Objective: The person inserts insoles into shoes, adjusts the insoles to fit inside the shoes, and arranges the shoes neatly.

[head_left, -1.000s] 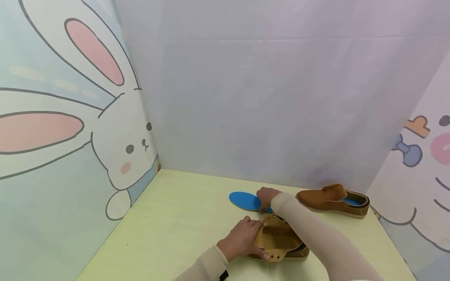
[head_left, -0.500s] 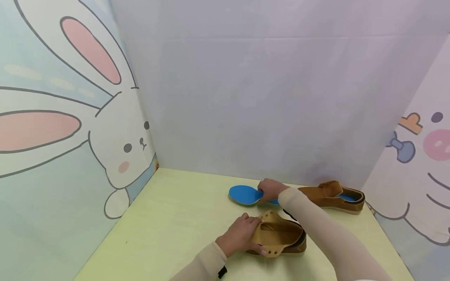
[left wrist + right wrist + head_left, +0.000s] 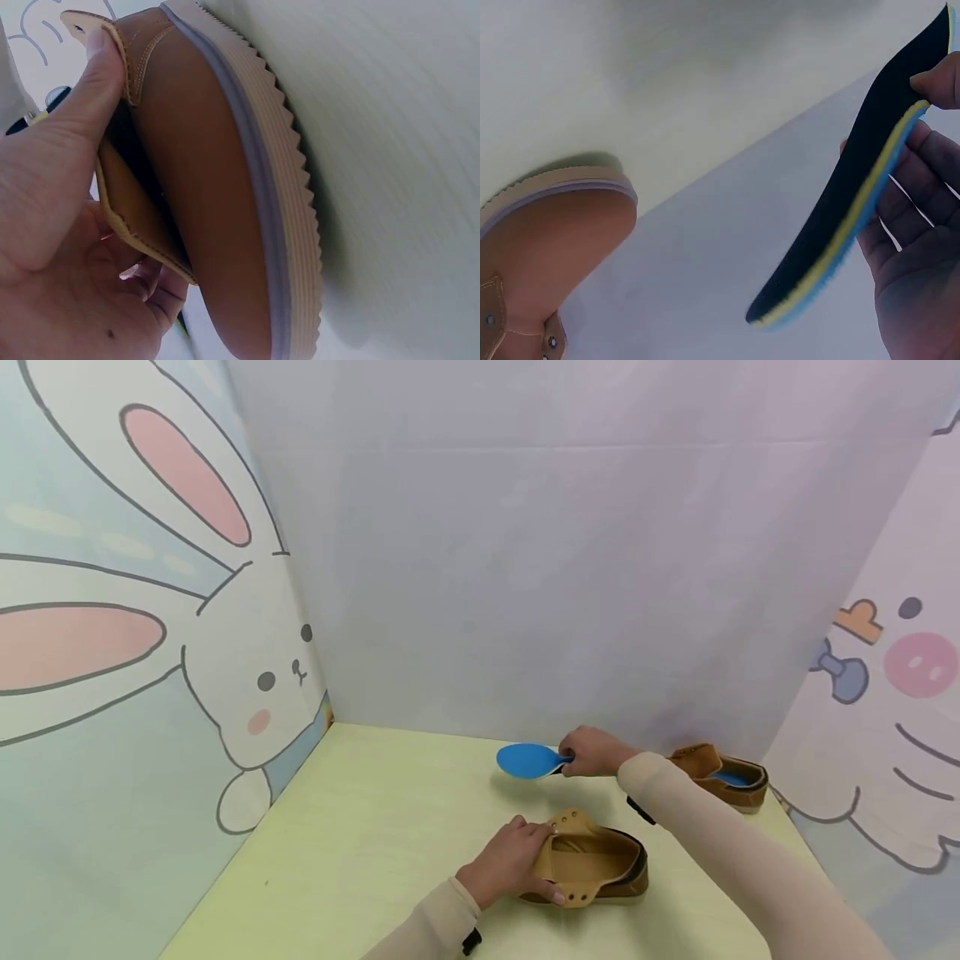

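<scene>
My left hand point(image 3: 506, 864) grips the front flaps of a brown shoe point(image 3: 633, 889) standing on the table, its tan lining and eyelets exposed. Up close in the left wrist view, the thumb presses one eyelet flap of the shoe point(image 3: 210, 180), with the tongue lifted beside the fingers. Behind the shoe, my right hand point(image 3: 596, 752) pinches a blue insole point(image 3: 528, 761) at its middle and holds it above the table. The right wrist view shows the insole's point(image 3: 855, 202) black underside and yellow-blue edge, with the thumb on the dark side and fingers on the other.
A second brown shoe point(image 3: 738, 795) stands by the back wall at the right, partly behind my right sleeve, with a blue insole point(image 3: 731, 778) inside. Grey cloth point(image 3: 480, 593) forms the back wall, and cartoon-printed panels point(image 3: 255, 710) flank the pale yellow table point(image 3: 360, 827).
My right hand has lifted the blue insole off the table, moving it up and slightly right. The left hand stays on the near shoe.
</scene>
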`<state>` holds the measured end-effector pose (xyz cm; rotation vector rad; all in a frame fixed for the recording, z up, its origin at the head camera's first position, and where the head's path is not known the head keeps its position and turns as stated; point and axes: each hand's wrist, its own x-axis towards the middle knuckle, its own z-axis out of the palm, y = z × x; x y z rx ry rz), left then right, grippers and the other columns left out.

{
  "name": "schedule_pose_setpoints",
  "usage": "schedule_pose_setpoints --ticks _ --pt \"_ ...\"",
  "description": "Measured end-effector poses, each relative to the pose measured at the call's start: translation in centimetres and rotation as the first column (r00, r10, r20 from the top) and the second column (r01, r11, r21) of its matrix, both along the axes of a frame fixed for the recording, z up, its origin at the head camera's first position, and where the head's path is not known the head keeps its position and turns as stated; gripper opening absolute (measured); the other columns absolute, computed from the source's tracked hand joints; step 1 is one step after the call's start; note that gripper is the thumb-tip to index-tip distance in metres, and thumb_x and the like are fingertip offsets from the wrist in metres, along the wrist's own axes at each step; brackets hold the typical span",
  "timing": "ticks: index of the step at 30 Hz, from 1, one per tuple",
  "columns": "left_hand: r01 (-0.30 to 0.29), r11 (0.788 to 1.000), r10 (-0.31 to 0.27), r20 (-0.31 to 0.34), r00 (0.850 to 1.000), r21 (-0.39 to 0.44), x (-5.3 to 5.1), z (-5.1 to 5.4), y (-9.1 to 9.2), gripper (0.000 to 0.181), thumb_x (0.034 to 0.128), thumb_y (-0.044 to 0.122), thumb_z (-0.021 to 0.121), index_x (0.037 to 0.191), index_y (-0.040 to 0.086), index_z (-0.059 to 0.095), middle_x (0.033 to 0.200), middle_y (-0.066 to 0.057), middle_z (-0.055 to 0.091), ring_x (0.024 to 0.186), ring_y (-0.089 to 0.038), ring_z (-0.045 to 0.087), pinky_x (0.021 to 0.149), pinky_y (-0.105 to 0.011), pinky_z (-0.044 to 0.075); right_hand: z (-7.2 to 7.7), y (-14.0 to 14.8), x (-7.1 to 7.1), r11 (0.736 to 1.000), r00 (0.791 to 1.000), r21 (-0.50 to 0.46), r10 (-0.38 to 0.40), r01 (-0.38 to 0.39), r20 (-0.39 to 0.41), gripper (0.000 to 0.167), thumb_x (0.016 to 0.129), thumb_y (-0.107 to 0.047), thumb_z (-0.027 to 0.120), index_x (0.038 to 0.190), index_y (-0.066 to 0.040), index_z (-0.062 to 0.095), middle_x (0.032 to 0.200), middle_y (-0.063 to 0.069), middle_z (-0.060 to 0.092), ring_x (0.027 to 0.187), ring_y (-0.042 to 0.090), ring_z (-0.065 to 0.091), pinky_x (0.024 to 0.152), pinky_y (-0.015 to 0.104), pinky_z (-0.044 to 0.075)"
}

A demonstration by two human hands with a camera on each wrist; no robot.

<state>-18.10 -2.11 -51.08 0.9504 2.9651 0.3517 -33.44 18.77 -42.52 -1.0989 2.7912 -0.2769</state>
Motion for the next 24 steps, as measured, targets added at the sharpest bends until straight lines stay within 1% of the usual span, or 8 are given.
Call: schedule_pose_setpoints --ticks 6,9,12,15,16,19,22,24 --pt "0.005 1.000 -0.004 -0.005 1.000 0.026 0.0 0.0 -0.2 0.100 0.0676 0.077 0.076 0.144 0.017 0.053 0.131 0.005 0.063 0.102 -0.010 0.049 0.091 -0.024 0.045 1.8 2.0 1.2 0.997 0.998 -0.059 0.044 -0.047 -0.053 0.035 0.085 -0.008 0.066 0.062 -0.020 0.043 0.060 -0.008 0.024 0.054 0.008 0.021 0.055 0.029 0.023" --pt "0.002 0.999 -0.003 0.017 1.000 0.043 0.2 -0.1 -0.1 0.099 0.0671 0.076 0.077 0.143 0.017 0.054 0.132 0.006 0.062 0.100 -0.009 0.048 0.090 -0.023 0.045 2.3 3.2 2.4 0.996 0.996 -0.055 0.060 -0.063 -0.064 0.034 0.086 -0.009 0.066 0.063 -0.022 0.046 0.060 -0.010 0.024 0.054 0.007 0.021 0.055 0.028 0.023" --pt "0.001 0.999 -0.001 0.019 1.000 0.047 0.1 -0.2 -0.1 0.100 0.0665 0.076 0.078 0.143 0.017 0.055 0.134 0.006 0.061 0.099 -0.009 0.047 0.091 -0.024 0.045 2.7 4.4 3.4 0.997 0.995 -0.044 0.068 -0.071 -0.070 0.030 0.087 -0.009 0.066 0.065 -0.023 0.052 0.060 -0.010 0.027 0.054 0.006 0.024 0.055 0.027 0.025" --pt "0.005 0.999 -0.004 -0.010 1.000 0.044 -0.1 -0.4 -0.1 0.100 0.0663 0.077 0.078 0.143 0.016 0.055 0.134 0.006 0.061 0.099 -0.008 0.047 0.092 -0.023 0.044 3.4 5.5 4.5 0.997 0.995 -0.032 0.067 -0.069 -0.079 0.027 0.088 -0.008 0.067 0.068 -0.023 0.056 0.061 -0.011 0.028 0.055 0.005 0.025 0.055 0.027 0.026" --pt "0.007 0.999 -0.006 -0.021 1.000 0.043 -0.1 -0.5 -0.1 0.100 0.0661 0.077 0.078 0.143 0.016 0.055 0.133 0.006 0.062 0.098 -0.009 0.047 0.092 -0.023 0.044 3.7 5.9 5.0 0.997 0.994 -0.030 0.070 -0.073 -0.085 0.025 0.088 -0.007 0.067 0.069 -0.022 0.059 0.062 -0.011 0.030 0.056 0.005 0.026 0.056 0.027 0.026" --pt "0.011 0.999 -0.009 -0.042 0.999 0.041 0.0 -0.5 -0.1 0.100 0.0655 0.076 0.079 0.142 0.015 0.056 0.132 0.005 0.063 0.097 -0.009 0.047 0.091 -0.023 0.044 4.7 6.8 6.6 0.997 0.992 -0.018 0.073 -0.075 -0.101 0.018 0.087 -0.006 0.068 0.076 -0.020 0.068 0.067 -0.014 0.044 0.060 0.005 0.033 0.059 0.029 0.030" --pt "0.012 0.999 -0.010 -0.047 0.999 0.039 0.1 -0.4 -0.1 0.101 0.0655 0.076 0.079 0.142 0.015 0.056 0.130 0.005 0.064 0.096 -0.009 0.047 0.090 -0.023 0.044 5.7 7.4 7.8 0.997 0.991 -0.003 0.077 -0.078 -0.110 0.015 0.086 -0.006 0.069 0.086 -0.020 0.076 0.077 -0.016 0.057 0.065 0.005 0.040 0.062 0.030 0.034" --pt "0.010 0.999 -0.009 -0.048 0.999 0.039 0.1 -0.3 -0.1 0.101 0.0658 0.076 0.079 0.142 0.014 0.056 0.129 0.004 0.064 0.095 -0.010 0.048 0.089 -0.023 0.044 6.3 7.7 8.3 0.996 0.990 0.005 0.092 -0.092 -0.103 0.018 0.084 -0.006 0.068 0.084 -0.022 0.075 0.074 -0.016 0.054 0.064 0.004 0.039 0.060 0.028 0.034"
